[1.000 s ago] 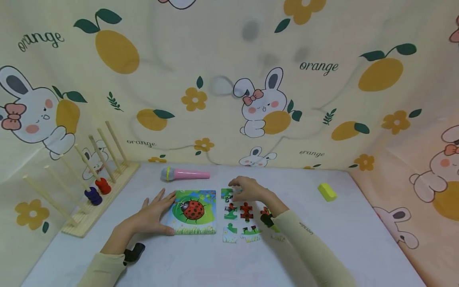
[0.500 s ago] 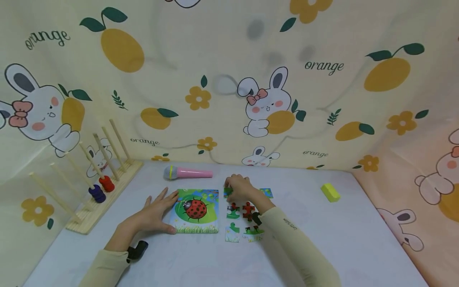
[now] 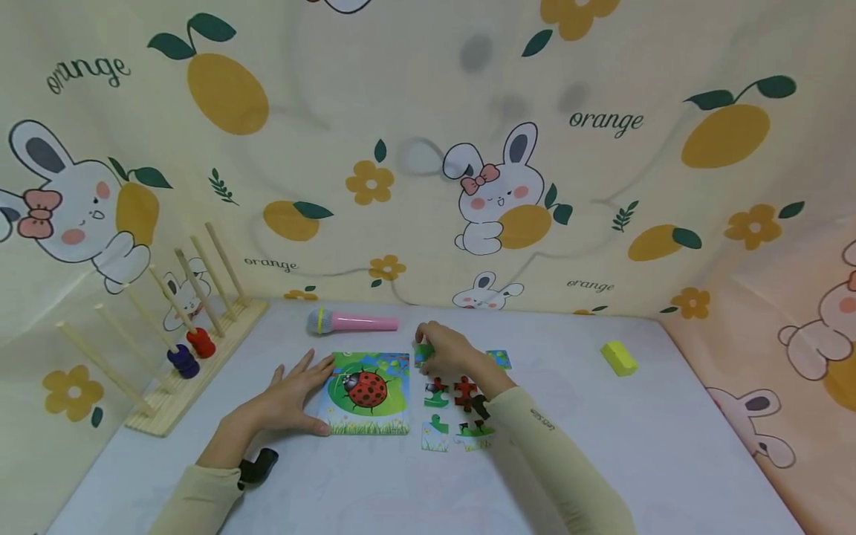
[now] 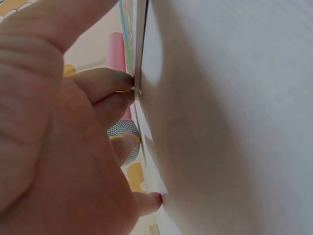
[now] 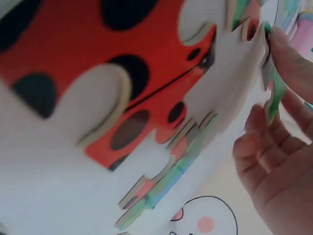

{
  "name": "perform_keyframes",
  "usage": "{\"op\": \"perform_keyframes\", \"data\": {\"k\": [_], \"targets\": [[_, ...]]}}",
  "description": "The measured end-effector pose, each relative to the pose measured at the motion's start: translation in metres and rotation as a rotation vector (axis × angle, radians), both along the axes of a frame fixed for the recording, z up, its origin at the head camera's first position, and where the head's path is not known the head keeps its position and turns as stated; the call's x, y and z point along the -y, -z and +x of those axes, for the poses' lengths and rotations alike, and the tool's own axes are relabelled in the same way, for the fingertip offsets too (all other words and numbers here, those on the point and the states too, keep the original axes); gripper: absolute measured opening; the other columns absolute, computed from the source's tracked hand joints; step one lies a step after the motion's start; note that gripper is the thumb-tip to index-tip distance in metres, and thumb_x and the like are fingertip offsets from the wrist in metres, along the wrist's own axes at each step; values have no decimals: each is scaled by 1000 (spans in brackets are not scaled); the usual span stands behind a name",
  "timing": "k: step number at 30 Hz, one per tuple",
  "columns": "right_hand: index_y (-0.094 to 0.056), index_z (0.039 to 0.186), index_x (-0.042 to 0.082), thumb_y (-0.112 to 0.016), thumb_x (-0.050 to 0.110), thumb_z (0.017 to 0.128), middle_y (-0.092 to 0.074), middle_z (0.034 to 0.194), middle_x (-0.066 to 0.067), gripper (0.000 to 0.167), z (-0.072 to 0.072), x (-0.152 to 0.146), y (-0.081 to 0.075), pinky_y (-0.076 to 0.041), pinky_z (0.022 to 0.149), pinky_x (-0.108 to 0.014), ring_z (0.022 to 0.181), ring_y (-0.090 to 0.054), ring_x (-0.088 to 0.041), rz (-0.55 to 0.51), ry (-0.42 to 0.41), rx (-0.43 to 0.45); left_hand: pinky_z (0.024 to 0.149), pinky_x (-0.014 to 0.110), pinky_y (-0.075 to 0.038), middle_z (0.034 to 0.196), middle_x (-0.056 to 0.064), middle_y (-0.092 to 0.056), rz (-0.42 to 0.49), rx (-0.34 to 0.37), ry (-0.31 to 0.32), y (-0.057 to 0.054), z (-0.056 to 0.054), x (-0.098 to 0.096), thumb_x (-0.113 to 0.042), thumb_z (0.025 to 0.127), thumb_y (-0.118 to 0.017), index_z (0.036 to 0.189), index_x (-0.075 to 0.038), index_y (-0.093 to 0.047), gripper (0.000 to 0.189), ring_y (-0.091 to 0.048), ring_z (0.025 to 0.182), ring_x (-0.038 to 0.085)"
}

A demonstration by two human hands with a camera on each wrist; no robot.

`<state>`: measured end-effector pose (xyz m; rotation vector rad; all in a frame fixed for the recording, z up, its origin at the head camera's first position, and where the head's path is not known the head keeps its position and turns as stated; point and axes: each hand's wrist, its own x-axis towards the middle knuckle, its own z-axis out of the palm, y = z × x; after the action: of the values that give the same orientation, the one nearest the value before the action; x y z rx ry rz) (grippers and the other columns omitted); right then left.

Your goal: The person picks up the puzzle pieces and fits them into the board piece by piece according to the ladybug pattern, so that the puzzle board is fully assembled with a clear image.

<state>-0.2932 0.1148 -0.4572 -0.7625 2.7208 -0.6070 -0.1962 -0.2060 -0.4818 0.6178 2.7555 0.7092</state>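
Table (image 3: 374, 483): rack (image 3: 207, 361) at left, ladybug board (image 3: 364, 394) mid. Left hand (image 3: 287, 405): grip spread wide, holding nothing, fingertips at board's left edge. Right hand (image 3: 446, 349): grip pinched on green piece (image 5: 278, 92), just right of board's top-right corner. Mic (image 3: 361, 323) behind board. Block (image 3: 619, 359) well right. Loose pieces (image 3: 435, 438) near board.

Red puzzle piece (image 5: 157, 46) cut off in right wrist view, microphone (image 4: 116, 53) partly behind left hand (image 4: 63, 134) in left wrist view.
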Motion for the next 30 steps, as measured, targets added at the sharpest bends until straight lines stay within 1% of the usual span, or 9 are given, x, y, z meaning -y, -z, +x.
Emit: {"op": "perform_keyframes", "data": {"k": [3, 5, 9, 11, 13, 19, 25, 28, 30], "targets": [[-63, 111, 8, -80, 6, 84, -60, 103, -4, 33, -2, 2, -1, -51, 86, -39, 93, -56, -20, -69, -22, 13, 104, 82, 1, 163, 15, -24, 1, 2, -2, 0, 0, -1, -56, 64, -87, 153, -2, -35, 117, -3, 149, 48], [-65, 106, 8, -77, 0, 84, -61, 98, -4, 27, -4, 3, -2, -51, 84, -38, 90, -57, -19, -130, -25, 20, 104, 81, 1, 163, 15, -24, -3, 6, -5, 0, 0, -1, -56, 64, -87, 153, -2, -35, 117, -3, 149, 48], [-66, 103, 5, -75, -5, 84, -62, 91, -5, 24, -8, 11, 0, -50, 73, -31, 78, -55, -16, -282, -37, 42, 105, 81, 1, 163, 15, -24, -10, 14, -11, -1, 0, -1, -56, 64, -87, 154, -3, -35, 116, -3, 149, 47], [-65, 103, 4, -76, -4, 84, -62, 90, -6, 23, -8, 19, 2, -49, 69, -28, 74, -53, -15, -350, -54, 59, 105, 81, 1, 163, 15, -23, -15, 17, -12, -1, 0, -1, -56, 64, -87, 154, -3, -35, 116, -3, 149, 47], [-65, 104, 3, -76, -4, 84, -62, 92, -6, 23, -7, 29, 5, -47, 65, -26, 73, -51, -14, -393, -67, 80, 105, 81, 1, 163, 15, -23, -17, 19, -13, -2, 0, -1, -56, 65, -87, 154, -3, -35, 116, -3, 149, 47], [-65, 106, 4, -75, -2, 86, -60, 95, -6, 23, 4, 60, 7, -48, 64, -26, 73, -53, -14, -410, -66, 116, 105, 81, 2, 163, 15, -22, -14, 45, -8, -3, -1, -1, -56, 67, -86, 153, -2, -35, 114, -6, 149, 47], [-64, 109, 1, -72, -6, 87, -60, 94, -11, 25, 10, 81, 9, -55, 56, -26, 66, -59, -18, -420, -49, 155, 105, 80, 2, 164, 14, -22, -27, 55, -14, -2, -1, -1, -57, 68, -85, 154, -2, -35, 113, -6, 149, 46], [-64, 110, 0, -72, -7, 87, -61, 94, -13, 26, 10, 87, 10, -54, 58, -25, 69, -59, -17, -410, -58, 139, 105, 80, 1, 164, 14, -22, -29, 46, -14, -2, -1, 0, -57, 68, -85, 154, -2, -35, 113, -7, 149, 46], [-65, 110, 1, -72, -7, 86, -62, 95, -11, 27, 11, 91, 11, -52, 63, -24, 75, -58, -15, -390, -73, 112, 105, 80, 1, 164, 14, -22, -31, 43, -16, -2, -1, 0, -57, 68, -85, 153, -2, -35, 113, -7, 149, 46]]}}
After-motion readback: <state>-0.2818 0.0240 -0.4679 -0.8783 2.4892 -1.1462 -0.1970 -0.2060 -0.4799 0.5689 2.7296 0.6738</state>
